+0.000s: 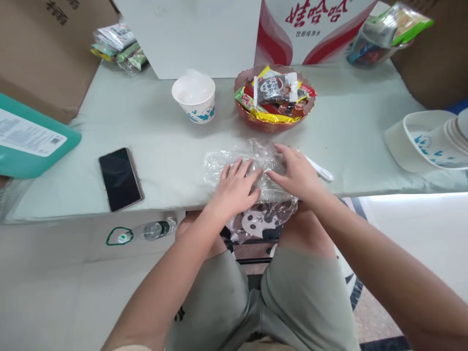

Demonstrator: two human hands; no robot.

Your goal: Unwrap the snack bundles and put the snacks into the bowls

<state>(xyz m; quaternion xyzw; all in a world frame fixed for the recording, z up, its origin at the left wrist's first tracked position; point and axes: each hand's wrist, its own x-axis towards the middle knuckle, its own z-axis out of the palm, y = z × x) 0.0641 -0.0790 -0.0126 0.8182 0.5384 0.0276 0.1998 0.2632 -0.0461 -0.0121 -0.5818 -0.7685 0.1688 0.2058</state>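
Note:
A crumpled clear plastic bag [215, 165] lies at the front edge of the table, part of it hanging over the edge above my knees. My left hand [236, 189] rests on the bag with its fingers spread. To its right, my right hand [298, 173] touches the bag's right side, thumb and fingers apart. A slim white handle-like object [321, 170] pokes out from behind my right hand; its other end is hidden. Beyond the hands stands a reddish bowl [268, 126] heaped with wrapped snacks [276, 90].
A paper cup [199, 105] stands left of the bowl, a phone [120, 179] near the left front edge. A teal jug [36, 139] is at far left, a white container [397, 146] with paper cups [435, 146] at right. Boxes line the back. A plastic bottle [157, 230] lies below.

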